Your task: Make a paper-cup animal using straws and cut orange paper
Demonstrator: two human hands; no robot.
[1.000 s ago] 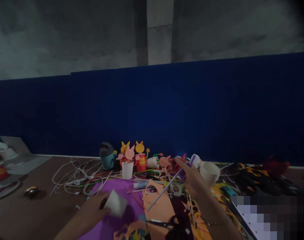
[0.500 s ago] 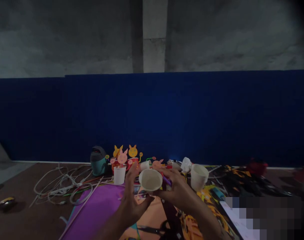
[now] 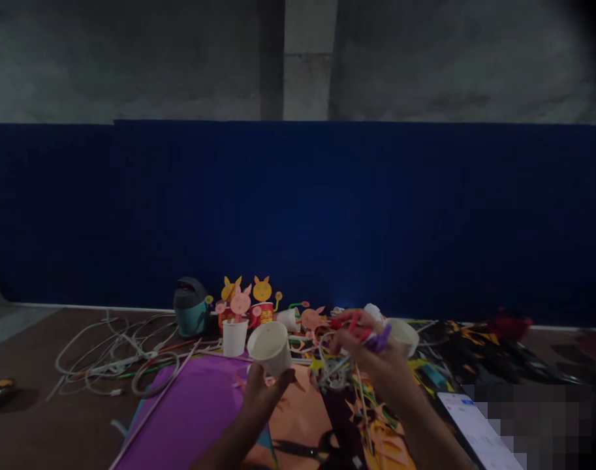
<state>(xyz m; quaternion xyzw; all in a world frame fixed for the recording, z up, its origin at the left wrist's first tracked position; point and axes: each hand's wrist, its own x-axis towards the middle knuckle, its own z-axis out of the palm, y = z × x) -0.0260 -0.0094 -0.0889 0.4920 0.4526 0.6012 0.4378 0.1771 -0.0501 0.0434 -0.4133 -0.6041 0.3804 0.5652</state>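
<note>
My left hand [image 3: 263,395] grips a white paper cup [image 3: 269,349] from below and the side, its open mouth tilted toward me. To the right, my right hand [image 3: 363,346] is closed around a slim purple and red item [image 3: 377,338]; its kind is too blurred to tell. Behind that hand stands another white paper cup [image 3: 403,336], partly covered. Beyond my left hand is a white cup with a pink animal-face cutout [image 3: 240,301]. A red cup [image 3: 263,312] nearby carries a yellow animal face [image 3: 262,288].
Purple paper [image 3: 194,405] and orange paper [image 3: 300,408] lie in front, with dark scissors [image 3: 322,450] on top. White cables [image 3: 116,359] coil at left beside a teal and grey container [image 3: 190,312]. A phone [image 3: 474,424] and paper scraps [image 3: 386,437] are at right. A blue partition [image 3: 298,215] stands behind.
Both hands were around the cup. The left hand has moved left with it, and its mouth has tilted. My right hand has let go of the cup and moved right, holding the purple and red item.
</note>
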